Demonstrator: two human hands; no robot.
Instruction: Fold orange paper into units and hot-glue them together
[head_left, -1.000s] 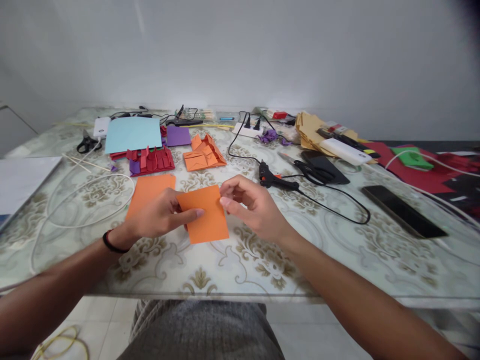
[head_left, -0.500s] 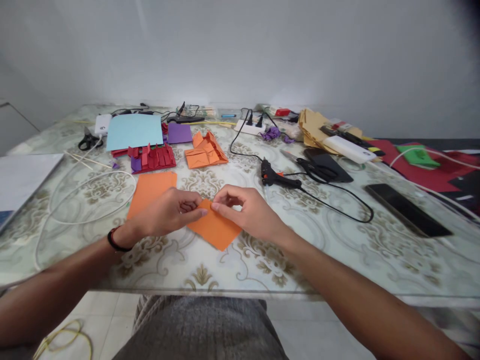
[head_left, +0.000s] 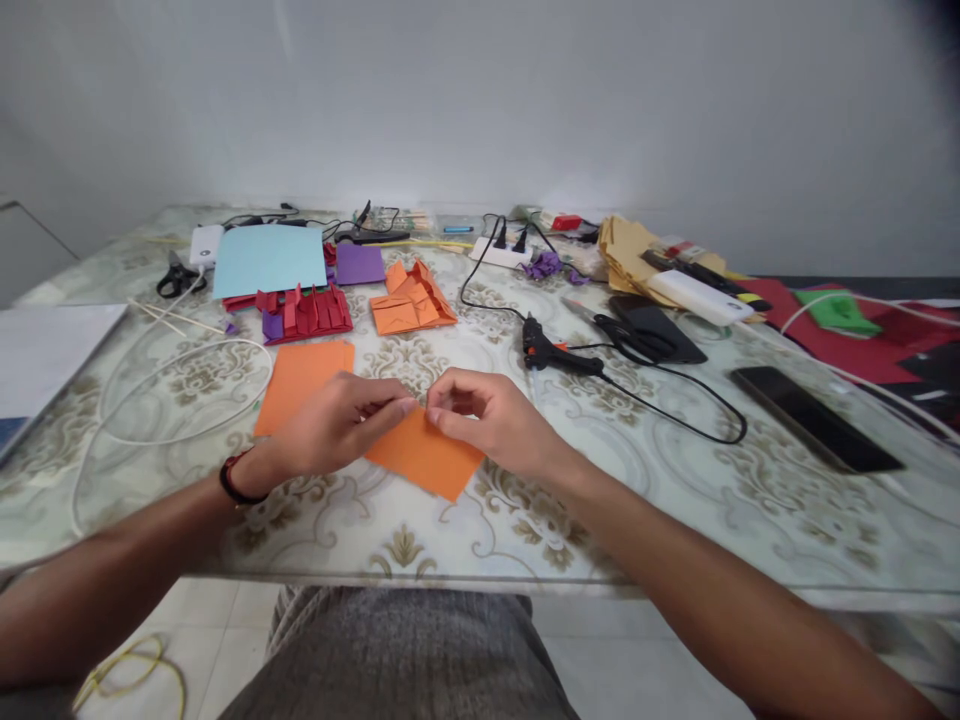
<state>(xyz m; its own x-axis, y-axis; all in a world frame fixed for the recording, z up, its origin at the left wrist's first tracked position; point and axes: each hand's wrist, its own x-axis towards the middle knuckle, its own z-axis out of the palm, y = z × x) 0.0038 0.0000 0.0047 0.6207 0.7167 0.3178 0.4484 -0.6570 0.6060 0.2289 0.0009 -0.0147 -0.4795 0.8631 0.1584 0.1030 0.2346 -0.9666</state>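
Observation:
A sheet of orange paper (head_left: 431, 456) lies near the front of the table, tilted toward me. My left hand (head_left: 352, 418) pinches its upper left edge, thumb on top. At the top edge, close beside it, my right hand (head_left: 480, 412) pinches the same sheet between thumb and curled fingers. The fingers hide part of the paper's far edge. Behind my left hand is more flat orange paper (head_left: 300, 375), partly covered by that hand. Farther back sits a folded orange paper piece (head_left: 412, 302).
Right of the hands lie a black glue gun (head_left: 559, 355) with its cord, scissors (head_left: 637, 338) and a phone (head_left: 817, 418). Red folded paper (head_left: 307, 313), a light blue sheet (head_left: 270, 262) and a purple square (head_left: 360, 266) are at the back left. A white cable (head_left: 187, 440) loops at left.
The orange sheet has turned slightly, and its near corner has shifted a little right. My hands have moved slightly apart, both still pinching the paper.

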